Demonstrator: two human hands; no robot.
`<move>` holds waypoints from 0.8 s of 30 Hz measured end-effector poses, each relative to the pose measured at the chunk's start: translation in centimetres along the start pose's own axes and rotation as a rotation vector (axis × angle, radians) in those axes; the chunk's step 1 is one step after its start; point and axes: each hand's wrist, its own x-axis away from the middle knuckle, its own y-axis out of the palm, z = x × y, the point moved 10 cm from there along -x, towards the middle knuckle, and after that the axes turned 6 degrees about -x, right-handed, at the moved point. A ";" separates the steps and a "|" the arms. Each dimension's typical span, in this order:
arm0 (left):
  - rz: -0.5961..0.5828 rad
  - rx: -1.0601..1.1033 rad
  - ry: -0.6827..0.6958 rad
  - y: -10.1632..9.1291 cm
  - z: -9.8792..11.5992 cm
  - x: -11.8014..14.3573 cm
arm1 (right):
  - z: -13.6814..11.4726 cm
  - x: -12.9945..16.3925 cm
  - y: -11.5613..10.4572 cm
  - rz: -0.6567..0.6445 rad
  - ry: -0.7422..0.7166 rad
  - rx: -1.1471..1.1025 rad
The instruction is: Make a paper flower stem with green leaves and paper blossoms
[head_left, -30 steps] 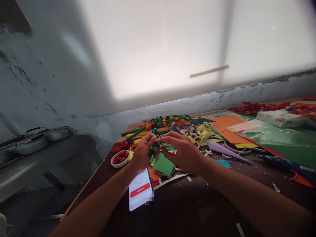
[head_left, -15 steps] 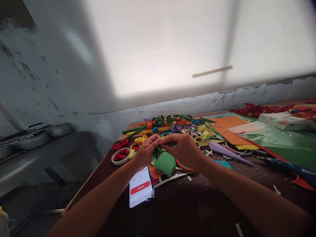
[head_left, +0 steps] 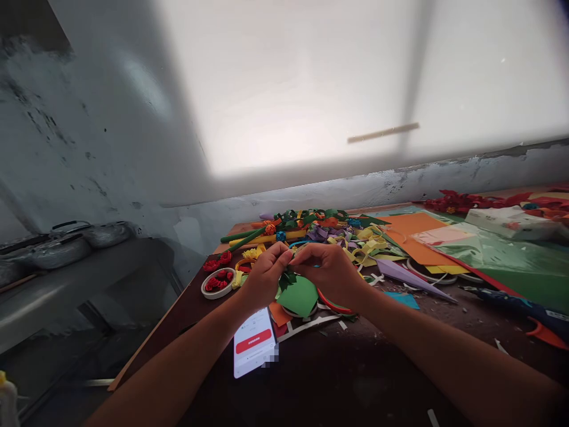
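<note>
My left hand (head_left: 265,276) and my right hand (head_left: 329,269) meet over the middle of a dark brown table (head_left: 355,379). Both pinch a small dark green paper piece (head_left: 288,276) between fingertips. A light green paper sheet (head_left: 299,296) hangs just under my fingers. Behind my hands lies a heap of coloured paper strips and curls (head_left: 338,234). A phone (head_left: 253,349) with a lit screen and a red bar lies below my left wrist.
A white tape roll holding red paper roses (head_left: 216,282) sits left of my hands. Orange and green sheets (head_left: 466,249), a tissue pack (head_left: 511,220) and a glue gun (head_left: 528,314) fill the right side. Green and yellow paper sticks (head_left: 249,237) lie at the back. A ledge with wrapped pots (head_left: 66,246) is at left.
My hands have drawn closer together and shifted slightly right on the green piece. The view has tilted a little.
</note>
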 end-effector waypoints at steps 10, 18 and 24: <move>0.111 0.377 -0.117 0.2 -1.0 0.4 | -2.8 1.4 0.3 0.121 -0.309 0.235; 0.012 0.454 -0.123 1.0 -0.9 -0.1 | -4.4 2.1 1.2 0.010 -0.550 0.242; 0.076 0.317 -0.035 -1.1 -0.9 -0.3 | -2.8 0.8 -0.8 0.147 -0.331 0.273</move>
